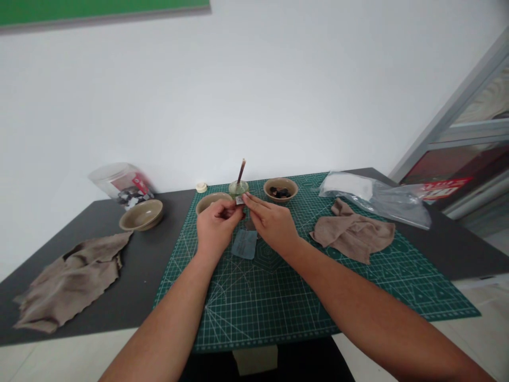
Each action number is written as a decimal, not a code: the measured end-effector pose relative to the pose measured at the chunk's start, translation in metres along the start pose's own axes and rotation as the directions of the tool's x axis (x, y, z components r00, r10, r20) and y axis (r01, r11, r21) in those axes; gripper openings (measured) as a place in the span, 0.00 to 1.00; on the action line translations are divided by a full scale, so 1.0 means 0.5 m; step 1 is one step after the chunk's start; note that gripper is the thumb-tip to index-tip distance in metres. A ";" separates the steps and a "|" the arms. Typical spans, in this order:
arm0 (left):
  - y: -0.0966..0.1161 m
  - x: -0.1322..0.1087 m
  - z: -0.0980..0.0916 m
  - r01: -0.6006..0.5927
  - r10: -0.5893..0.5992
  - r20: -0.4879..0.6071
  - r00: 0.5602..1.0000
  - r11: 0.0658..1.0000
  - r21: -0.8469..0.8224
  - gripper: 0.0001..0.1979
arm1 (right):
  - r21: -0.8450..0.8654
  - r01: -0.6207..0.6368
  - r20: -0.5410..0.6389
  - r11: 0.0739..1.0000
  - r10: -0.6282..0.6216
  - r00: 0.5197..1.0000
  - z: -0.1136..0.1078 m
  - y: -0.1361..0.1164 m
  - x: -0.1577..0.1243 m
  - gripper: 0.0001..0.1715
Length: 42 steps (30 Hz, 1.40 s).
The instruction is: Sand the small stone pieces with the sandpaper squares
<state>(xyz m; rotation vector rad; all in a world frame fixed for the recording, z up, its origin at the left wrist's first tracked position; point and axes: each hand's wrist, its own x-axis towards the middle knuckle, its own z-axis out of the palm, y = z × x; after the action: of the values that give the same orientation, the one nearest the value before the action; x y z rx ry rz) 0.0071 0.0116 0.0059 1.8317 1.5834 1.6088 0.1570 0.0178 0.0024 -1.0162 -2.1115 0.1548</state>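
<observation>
Over the green cutting mat (274, 297), my two hands meet around a small silver-grey piece (239, 200). My left hand (217, 225) is closed, thumb and forefinger pinching it from the left. The fingers of my right hand (274, 220) are pressed together, their tips on its right side. Just behind the piece stands a small glass jar (238, 187) with a thin brown stick (241, 171) upright in it. A beige bowl (210, 199) is partly hidden behind my left hand. Below the hands lies a blue-grey rectangular sheet (244, 245).
A beige bowl (292, 187) holds dark pieces. At left are another bowl (145, 216), a clear tub (119, 178) of small blocks and a brown cloth (75, 281). At right lie a second cloth (353, 231) and a plastic bag (382, 199). A white lid (201, 187) sits near the wall.
</observation>
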 end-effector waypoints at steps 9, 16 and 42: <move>-0.010 -0.005 0.011 0.103 -0.129 -0.037 0.991 0.907 -0.409 0.09 | 0.111 -0.124 -0.159 0.986 0.141 0.977 0.000 0.033 0.013 0.18; -0.022 0.007 0.012 0.101 -0.112 0.011 0.994 0.847 -0.521 0.11 | 0.434 -0.261 -0.145 0.862 0.353 0.924 -0.029 0.033 0.011 0.03; -0.022 0.009 0.010 0.223 -0.061 0.348 0.935 0.866 -0.447 0.11 | 0.452 -0.491 0.457 0.745 0.279 0.845 -0.060 -0.041 -0.146 0.06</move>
<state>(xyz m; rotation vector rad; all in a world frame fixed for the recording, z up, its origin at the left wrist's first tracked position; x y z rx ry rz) 0.0041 0.0218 -0.0013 1.5621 1.0309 1.3839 0.1929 -0.0538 -0.0117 -1.1047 -1.9314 1.1906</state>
